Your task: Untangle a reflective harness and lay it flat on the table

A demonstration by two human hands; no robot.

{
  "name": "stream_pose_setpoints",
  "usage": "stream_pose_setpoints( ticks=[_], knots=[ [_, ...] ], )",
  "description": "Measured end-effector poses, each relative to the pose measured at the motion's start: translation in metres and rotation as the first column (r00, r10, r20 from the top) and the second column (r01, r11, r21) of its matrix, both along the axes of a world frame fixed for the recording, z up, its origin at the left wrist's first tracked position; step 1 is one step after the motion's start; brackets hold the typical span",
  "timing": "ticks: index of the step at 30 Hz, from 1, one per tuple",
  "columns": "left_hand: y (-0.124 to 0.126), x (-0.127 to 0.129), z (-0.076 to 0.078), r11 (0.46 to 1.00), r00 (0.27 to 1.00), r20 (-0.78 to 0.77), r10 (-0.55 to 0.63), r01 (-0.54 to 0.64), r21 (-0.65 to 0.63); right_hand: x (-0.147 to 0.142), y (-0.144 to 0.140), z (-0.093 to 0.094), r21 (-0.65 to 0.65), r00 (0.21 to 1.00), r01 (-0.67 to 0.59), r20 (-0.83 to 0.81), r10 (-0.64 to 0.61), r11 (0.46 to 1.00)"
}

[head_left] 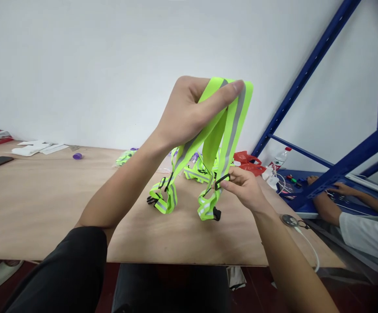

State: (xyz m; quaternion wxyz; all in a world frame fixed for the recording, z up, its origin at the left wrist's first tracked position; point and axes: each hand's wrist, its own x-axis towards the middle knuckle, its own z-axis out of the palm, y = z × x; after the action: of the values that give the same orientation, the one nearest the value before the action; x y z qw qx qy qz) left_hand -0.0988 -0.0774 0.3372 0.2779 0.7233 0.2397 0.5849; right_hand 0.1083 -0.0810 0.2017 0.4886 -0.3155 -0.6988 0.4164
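Note:
My left hand (202, 104) is raised above the table, its thumb and fingers closed on the upper bends of a neon-yellow reflective strap harness (233, 124) with a grey stripe. The straps hang down in two lengths. Lower down, my right hand (244, 184) pinches the right length at a black plastic slider (222, 181). A black buckle half (217, 213) dangles at the right end, and another black buckle (152, 200) at the left end. Part of the left hand's fingers is hidden behind the straps.
More neon straps (197, 174) lie behind on the wooden table (61, 195). A red plastic bag (249, 163) and a bottle (282, 157) are at the right, near a blue metal frame (301, 84). A round device (289, 220) with a white cable lies right. Another person's arm (326, 208) is beyond.

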Motion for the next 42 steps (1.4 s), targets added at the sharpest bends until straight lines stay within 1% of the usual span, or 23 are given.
stream_pose_setpoints(
  ticks=[2,4,6,9,11,12,14,17,19,20,22,23,25,27,28,30,31,32,33,36,38,40,42],
  knots=[
    [-0.009,-0.003,0.01,0.987,0.997,-0.07,0.029,-0.017,0.161,-0.001,-0.003,-0.001,0.039,0.999,0.042,-0.02,-0.042,0.998],
    [-0.018,-0.006,0.021,0.967,0.985,-0.157,0.068,-0.026,0.252,-0.001,-0.007,-0.001,0.081,0.996,0.082,-0.048,-0.079,0.993],
    [-0.028,-0.008,0.033,0.956,0.971,-0.218,0.099,-0.032,0.29,-0.001,-0.011,0.001,0.133,0.986,0.149,-0.097,-0.137,0.98],
    [-0.039,-0.008,0.048,0.941,0.963,-0.246,0.109,-0.02,0.337,0.001,-0.015,0.005,0.227,0.948,0.277,-0.225,-0.226,0.934],
    [-0.041,-0.007,0.055,0.941,0.963,-0.251,0.099,-0.009,0.339,0.002,-0.016,0.008,0.273,0.926,0.3,-0.315,-0.21,0.914],
    [-0.04,-0.007,0.056,0.945,0.963,-0.254,0.09,-0.002,0.327,0.002,-0.016,0.008,0.281,0.922,0.278,-0.345,-0.174,0.919],
    [-0.033,-0.008,0.056,0.951,0.962,-0.267,0.051,0.034,0.306,0.0,-0.014,0.006,0.252,0.926,0.182,-0.368,-0.08,0.95],
    [-0.013,-0.012,0.046,0.952,0.954,-0.294,-0.05,0.135,0.276,-0.009,-0.006,-0.009,0.119,0.941,0.0,-0.336,0.04,0.993],
    [0.005,-0.016,0.035,0.968,0.947,-0.309,-0.084,0.151,0.2,-0.018,0.002,-0.023,0.015,0.951,-0.091,-0.295,0.091,0.996],
    [0.015,-0.017,0.029,0.982,0.947,-0.311,-0.077,0.126,0.138,-0.022,0.006,-0.03,-0.031,0.954,-0.122,-0.278,0.109,0.992],
    [0.038,-0.021,0.015,0.996,0.944,-0.319,-0.082,0.093,0.018,-0.029,0.016,-0.042,-0.108,0.958,-0.158,-0.256,0.126,0.981],
    [0.051,-0.023,0.008,0.994,0.944,-0.311,-0.105,0.103,-0.024,-0.032,0.021,-0.048,-0.14,0.96,-0.163,-0.25,0.125,0.977],
    [0.081,-0.029,-0.008,0.985,0.949,-0.265,-0.169,0.154,-0.076,-0.033,0.031,-0.057,-0.2,0.965,-0.151,-0.241,0.101,0.968],
    [0.112,-0.038,-0.026,0.968,0.952,-0.214,-0.22,0.186,-0.169,-0.032,0.042,-0.065,-0.267,0.967,-0.118,-0.248,0.05,0.956],
    [0.128,-0.043,-0.037,0.954,0.953,-0.185,-0.241,0.197,-0.227,-0.031,0.047,-0.069,-0.302,0.967,-0.096,-0.255,0.017,0.948],
    [0.158,-0.052,-0.06,0.915,0.958,-0.146,-0.245,0.179,-0.362,-0.029,0.057,-0.077,-0.362,0.966,-0.039,-0.251,-0.057,0.931],
    [0.172,-0.055,-0.073,0.884,0.966,-0.135,-0.222,0.141,-0.445,-0.027,0.063,-0.081,-0.379,0.968,-0.008,-0.236,-0.088,0.926],
    [0.184,-0.058,-0.086,0.849,0.977,-0.132,-0.169,0.076,-0.523,-0.026,0.068,-0.086,-0.385,0.97,0.022,-0.214,-0.113,0.923],
    [0.195,-0.061,-0.1,0.831,0.98,-0.142,-0.138,0.037,-0.555,-0.025,0.073,-0.091,-0.384,0.973,0.049,-0.189,-0.131,0.922],
    [0.22,-0.062,-0.141,0.787,0.98,-0.182,-0.075,-0.054,-0.615,-0.023,0.085,-0.108,-0.375,0.98,0.12,-0.106,-0.171,0.919],
    [0.232,-0.06,-0.165,0.758,0.973,-0.227,-0.044,-0.115,-0.642,-0.021,0.089,-0.12,-0.358,0.978,0.18,-0.036,-0.206,0.916],
    [0.241,-0.057,-0.184,0.74,0.96,-0.281,0.004,-0.192,-0.644,-0.018,0.086,-0.131,-0.319,0.977,0.211,0.038,-0.21,0.924],
    [0.247,-0.056,-0.199,0.732,0.935,-0.345,0.078,-0.288,-0.617,-0.014,0.076,-0.14,-0.264,0.974,0.218,0.126,-0.19,0.94]
  ],
)
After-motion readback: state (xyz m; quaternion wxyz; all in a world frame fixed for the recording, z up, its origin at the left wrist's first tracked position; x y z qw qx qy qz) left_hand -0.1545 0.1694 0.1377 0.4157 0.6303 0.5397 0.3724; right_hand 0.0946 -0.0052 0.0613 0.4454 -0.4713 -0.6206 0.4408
